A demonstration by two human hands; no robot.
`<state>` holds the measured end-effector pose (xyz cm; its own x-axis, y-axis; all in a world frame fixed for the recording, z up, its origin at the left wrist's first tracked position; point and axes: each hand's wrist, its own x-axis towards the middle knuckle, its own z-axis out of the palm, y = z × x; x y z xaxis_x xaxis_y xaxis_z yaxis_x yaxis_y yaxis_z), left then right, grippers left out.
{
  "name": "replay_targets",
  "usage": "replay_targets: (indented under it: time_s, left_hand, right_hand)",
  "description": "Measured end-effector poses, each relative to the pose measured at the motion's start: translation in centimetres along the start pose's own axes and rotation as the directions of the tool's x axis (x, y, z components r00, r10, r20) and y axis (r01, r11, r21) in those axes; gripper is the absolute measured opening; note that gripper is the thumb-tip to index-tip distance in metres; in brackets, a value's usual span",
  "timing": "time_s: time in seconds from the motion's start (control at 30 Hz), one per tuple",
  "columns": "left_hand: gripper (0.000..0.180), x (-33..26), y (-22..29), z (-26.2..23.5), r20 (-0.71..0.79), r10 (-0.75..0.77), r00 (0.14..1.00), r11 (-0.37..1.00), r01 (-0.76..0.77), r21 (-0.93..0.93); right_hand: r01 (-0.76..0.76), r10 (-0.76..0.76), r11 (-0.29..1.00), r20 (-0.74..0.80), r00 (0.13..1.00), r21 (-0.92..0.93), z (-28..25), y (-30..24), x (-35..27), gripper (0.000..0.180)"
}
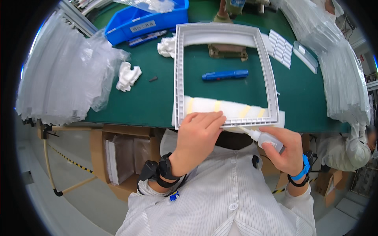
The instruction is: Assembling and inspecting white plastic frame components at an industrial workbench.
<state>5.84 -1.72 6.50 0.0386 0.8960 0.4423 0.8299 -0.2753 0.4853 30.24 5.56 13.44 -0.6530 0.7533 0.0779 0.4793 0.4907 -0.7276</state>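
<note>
A white rectangular plastic frame [271, 86] with a ribbed rim lies in front of me. My left hand [201, 129] is closed over its near bar, left of the middle, with the fingers reaching across the rim; its thumb is hidden. Between the thumb and fingers of my right hand [285, 149] is a small translucent squeeze bottle [271, 142]. The bottle's thin nozzle points left, close to the frame's near edge; whether it touches cannot be made out. White foam [204, 103] with pale yellow strips shows along the near side of the frame.
Inside the frame opening lies a blue pen-like tool [225, 74] on the green table [149, 102]. Crumpled white tissues [128, 76] and a blue bin [147, 25] are farther left. Plastic-wrapped stacks [59, 74] flank both sides. A sticker sheet [280, 49] lies right, a cardboard box [126, 157] below left.
</note>
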Motion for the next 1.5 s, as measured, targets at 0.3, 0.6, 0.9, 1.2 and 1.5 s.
replay_targets:
  time_s: [0.3,0.6,0.9,1.2,1.5]
  left_hand:
    - [0.022,0.3,1.0,-3.0,0.348,0.198,0.916,0.934,-0.284,0.216]
    - [0.011,1.6,-2.3,-10.0,0.377,0.383,0.844,0.755,-0.521,0.399]
    - [0.017,7.2,-11.1,-11.7,0.526,0.576,0.625,0.623,-0.753,0.213]
    - [0.023,9.8,-12.7,-11.6,0.552,0.68,0.482,0.494,-0.858,0.14]
    - [0.024,11.3,-14.6,-11.7,0.557,0.66,0.505,0.528,-0.839,0.134]
  right_hand:
    - [-0.183,0.248,0.726,-0.003,0.969,0.663,0.5,4.9,-5.5,0.037]
    - [0.156,0.329,0.598,-0.419,0.846,0.786,-0.7,7.3,-6.5,0.042]
    - [0.148,0.325,0.647,-0.446,0.834,0.748,1.3,7.5,-5.6,0.041]
    - [0.158,0.38,0.59,-0.445,0.811,0.792,1.0,7.0,-6.3,0.039]
    - [0.198,0.267,0.674,-0.485,0.833,0.712,0.0,6.4,-4.3,0.042]
